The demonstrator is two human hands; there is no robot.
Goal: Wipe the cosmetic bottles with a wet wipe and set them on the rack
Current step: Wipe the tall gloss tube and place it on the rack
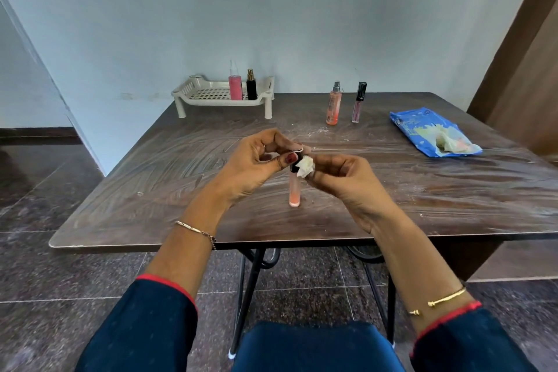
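My left hand (256,160) pinches the black cap of a slim clear bottle with peach liquid (294,193), holding it upright over the table. My right hand (344,178) pinches a crumpled white wet wipe (305,167) against the bottle's neck. At the back stands a cream rack (211,96) holding a pink spray bottle (235,84) and a black bottle with a gold top (251,86). An orange spray bottle (333,106) and a lip gloss tube with a black cap (358,104) stand on the table to the rack's right.
A blue wet-wipe pack (422,130) lies at the right of the dark wooden table (151,190), with a crumpled used wipe (450,143) on it. A wall stands right behind the table. A brown door is at the far right.
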